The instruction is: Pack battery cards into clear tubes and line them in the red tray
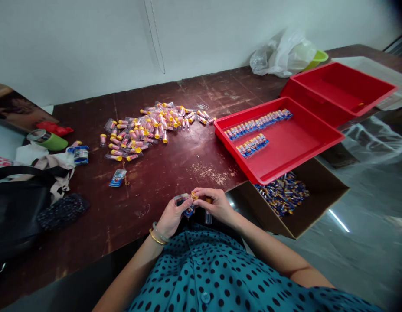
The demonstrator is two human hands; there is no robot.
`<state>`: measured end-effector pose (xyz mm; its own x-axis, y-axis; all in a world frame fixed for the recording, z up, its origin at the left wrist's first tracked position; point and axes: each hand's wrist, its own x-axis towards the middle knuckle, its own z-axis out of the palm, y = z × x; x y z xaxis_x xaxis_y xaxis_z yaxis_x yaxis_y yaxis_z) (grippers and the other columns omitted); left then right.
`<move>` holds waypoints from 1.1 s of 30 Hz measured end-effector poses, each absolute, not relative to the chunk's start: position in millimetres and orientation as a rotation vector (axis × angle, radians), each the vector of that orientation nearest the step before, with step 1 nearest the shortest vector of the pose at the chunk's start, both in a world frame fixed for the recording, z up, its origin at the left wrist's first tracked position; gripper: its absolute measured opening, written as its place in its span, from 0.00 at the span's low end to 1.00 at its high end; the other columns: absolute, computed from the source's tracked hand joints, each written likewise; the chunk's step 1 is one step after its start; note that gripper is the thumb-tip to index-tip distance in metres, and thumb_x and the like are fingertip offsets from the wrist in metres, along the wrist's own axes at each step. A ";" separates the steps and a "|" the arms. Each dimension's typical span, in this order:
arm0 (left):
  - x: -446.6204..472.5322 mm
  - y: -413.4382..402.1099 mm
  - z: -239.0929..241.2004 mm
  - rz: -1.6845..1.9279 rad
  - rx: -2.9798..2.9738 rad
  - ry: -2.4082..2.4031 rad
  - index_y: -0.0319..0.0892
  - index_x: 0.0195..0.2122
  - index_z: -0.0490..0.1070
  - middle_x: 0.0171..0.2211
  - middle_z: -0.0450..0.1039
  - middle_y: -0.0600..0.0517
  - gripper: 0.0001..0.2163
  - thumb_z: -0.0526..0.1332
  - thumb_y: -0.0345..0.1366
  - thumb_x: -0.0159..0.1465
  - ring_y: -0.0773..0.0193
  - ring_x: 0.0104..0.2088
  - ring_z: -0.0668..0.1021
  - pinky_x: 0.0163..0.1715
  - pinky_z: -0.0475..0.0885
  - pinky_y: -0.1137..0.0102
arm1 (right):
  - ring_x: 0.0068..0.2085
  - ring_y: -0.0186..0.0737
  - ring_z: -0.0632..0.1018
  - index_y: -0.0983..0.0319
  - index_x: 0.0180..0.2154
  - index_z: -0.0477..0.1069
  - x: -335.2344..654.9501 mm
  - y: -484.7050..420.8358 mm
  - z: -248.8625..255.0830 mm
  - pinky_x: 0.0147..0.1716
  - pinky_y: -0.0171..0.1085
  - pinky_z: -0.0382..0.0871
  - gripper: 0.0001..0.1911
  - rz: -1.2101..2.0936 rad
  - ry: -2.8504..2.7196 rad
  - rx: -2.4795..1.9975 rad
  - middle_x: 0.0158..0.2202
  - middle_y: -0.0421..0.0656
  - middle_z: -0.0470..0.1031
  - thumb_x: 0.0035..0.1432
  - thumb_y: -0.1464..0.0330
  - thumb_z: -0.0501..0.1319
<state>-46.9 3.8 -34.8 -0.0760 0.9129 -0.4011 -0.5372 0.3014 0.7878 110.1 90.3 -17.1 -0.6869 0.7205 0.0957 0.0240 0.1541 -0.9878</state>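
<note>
Close to my body, at the table's front edge, both hands meet. My left hand is closed around a small blue printed packet with clear plastic. The fingertips of my right hand pinch a small yellow cap at the packet's top. Tucked under the right fingers hangs a clear tube, its upper end partly hidden. Farther off on the table lies a pile of clear tubes with yellow caps and pinkish contents. Left of my hands are a loose blue printed card and a tiny yellow ring.
A red tray with two rows of blue-labelled tubes overhangs a cardboard box full of similar pieces. Behind stands another red tray near a plastic bag. At left are a black bag and green cup.
</note>
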 end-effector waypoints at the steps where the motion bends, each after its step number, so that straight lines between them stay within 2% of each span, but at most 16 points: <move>1: -46.3 4.8 -34.4 1.263 0.444 1.090 0.39 0.38 0.79 0.32 0.77 0.50 0.14 0.71 0.42 0.55 0.64 0.34 0.77 0.40 0.71 0.70 | 0.45 0.42 0.79 0.59 0.37 0.78 110.9 91.9 -17.8 0.47 0.39 0.72 0.09 1.596 -1.866 -0.708 0.44 0.43 0.79 0.56 0.62 0.67; 4: -43.0 10.1 -31.7 1.267 0.401 1.104 0.40 0.38 0.79 0.34 0.79 0.50 0.16 0.72 0.43 0.52 0.63 0.35 0.78 0.41 0.72 0.69 | 0.44 0.41 0.79 0.58 0.42 0.76 110.5 93.0 -20.4 0.45 0.39 0.73 0.13 1.642 -1.812 -0.793 0.47 0.44 0.77 0.55 0.61 0.67; 7: -37.4 18.9 -26.8 1.270 0.333 1.140 0.41 0.39 0.78 0.37 0.79 0.48 0.20 0.74 0.45 0.48 0.61 0.35 0.78 0.38 0.73 0.69 | 0.29 0.34 0.76 0.56 0.47 0.71 106.4 90.0 -20.9 0.27 0.34 0.73 0.21 1.771 -1.637 -0.961 0.48 0.43 0.76 0.51 0.58 0.69; 10: -31.9 28.6 -22.7 1.271 0.285 1.152 0.41 0.41 0.77 0.35 0.79 0.49 0.21 0.72 0.48 0.51 0.64 0.31 0.77 0.32 0.73 0.71 | 0.20 0.30 0.69 0.56 0.42 0.71 111.2 105.2 -15.0 0.17 0.32 0.63 0.19 1.985 -1.476 -0.977 0.40 0.41 0.77 0.51 0.55 0.68; 13: -31.0 35.6 -23.6 1.252 0.257 1.104 0.41 0.42 0.75 0.34 0.78 0.50 0.18 0.70 0.45 0.54 0.65 0.31 0.77 0.32 0.73 0.72 | 0.24 0.33 0.72 0.58 0.40 0.71 143.1 165.9 4.0 0.20 0.33 0.66 0.18 1.784 -1.518 -1.045 0.34 0.42 0.77 0.54 0.53 0.64; 15: -33.6 37.4 -27.0 1.232 0.229 1.089 0.42 0.42 0.74 0.34 0.77 0.50 0.17 0.71 0.42 0.54 0.64 0.32 0.77 0.32 0.73 0.72 | 0.32 0.37 0.77 0.60 0.38 0.71 181.4 229.2 23.6 0.31 0.35 0.72 0.16 1.455 -1.545 -1.148 0.38 0.43 0.77 0.56 0.55 0.62; 16: -35.5 37.5 -29.0 1.225 0.212 1.092 0.41 0.40 0.74 0.33 0.77 0.51 0.16 0.71 0.41 0.53 0.64 0.32 0.77 0.33 0.73 0.72 | 0.36 0.38 0.77 0.60 0.41 0.71 203.3 263.1 33.3 0.36 0.35 0.73 0.16 1.376 -1.543 -1.186 0.39 0.44 0.77 0.57 0.57 0.61; 17: -37.4 37.0 -31.1 1.216 0.198 1.101 0.41 0.39 0.75 0.32 0.77 0.51 0.15 0.71 0.41 0.53 0.65 0.32 0.77 0.32 0.73 0.72 | 0.37 0.38 0.77 0.62 0.43 0.70 225.1 296.0 41.5 0.38 0.36 0.73 0.15 1.264 -1.543 -1.281 0.39 0.45 0.77 0.57 0.61 0.61; 18: -39.3 36.2 -32.8 1.206 0.190 1.111 0.41 0.37 0.75 0.31 0.76 0.52 0.14 0.71 0.41 0.53 0.65 0.31 0.77 0.32 0.73 0.72 | 0.35 0.36 0.77 0.63 0.42 0.70 245.2 326.2 47.4 0.38 0.35 0.72 0.13 1.016 -1.588 -1.535 0.37 0.44 0.77 0.57 0.62 0.60; 21: -42.1 32.9 -34.9 1.181 0.190 1.151 0.41 0.35 0.75 0.30 0.76 0.51 0.14 0.72 0.42 0.52 0.64 0.30 0.76 0.28 0.72 0.73 | 0.36 0.42 0.77 0.68 0.33 0.73 285.0 390.7 48.9 0.42 0.40 0.70 0.07 0.812 -1.597 -1.801 0.30 0.48 0.76 0.52 0.70 0.64; 24: -41.1 30.6 -30.8 1.178 0.174 1.177 0.40 0.34 0.76 0.28 0.75 0.50 0.16 0.73 0.43 0.49 0.63 0.29 0.76 0.25 0.71 0.73 | 0.37 0.46 0.77 0.67 0.23 0.72 292.0 417.5 35.8 0.43 0.42 0.68 0.05 0.791 -1.643 -1.899 0.24 0.48 0.75 0.45 0.75 0.68; 26: -40.4 29.7 -26.9 1.191 0.153 1.177 0.40 0.35 0.76 0.29 0.76 0.49 0.17 0.74 0.42 0.48 0.62 0.31 0.77 0.27 0.73 0.72 | 0.37 0.47 0.77 0.66 0.21 0.72 288.1 424.2 29.7 0.42 0.41 0.68 0.06 0.794 -1.675 -1.919 0.23 0.48 0.74 0.45 0.75 0.68; 30: -42.2 28.8 -26.9 1.225 0.118 1.151 0.41 0.42 0.76 0.36 0.78 0.47 0.20 0.73 0.43 0.50 0.57 0.37 0.80 0.34 0.76 0.68 | 0.34 0.40 0.75 0.65 0.25 0.72 283.9 423.3 36.4 0.38 0.37 0.68 0.07 0.830 -1.696 -1.789 0.25 0.45 0.74 0.54 0.70 0.63; 33: -42.0 30.5 -33.4 1.213 0.150 1.147 0.40 0.39 0.76 0.33 0.78 0.47 0.17 0.71 0.45 0.52 0.58 0.35 0.80 0.28 0.74 0.70 | 0.29 0.34 0.73 0.65 0.29 0.72 278.0 396.6 44.8 0.32 0.34 0.68 0.12 0.979 -1.727 -1.457 0.27 0.45 0.74 0.59 0.63 0.59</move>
<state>-42.0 30.5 -33.4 -0.0965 0.7876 -0.6086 -0.6518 0.4121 0.6367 278.0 396.6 44.8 -0.1559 0.9875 0.0222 0.4878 0.0965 -0.8676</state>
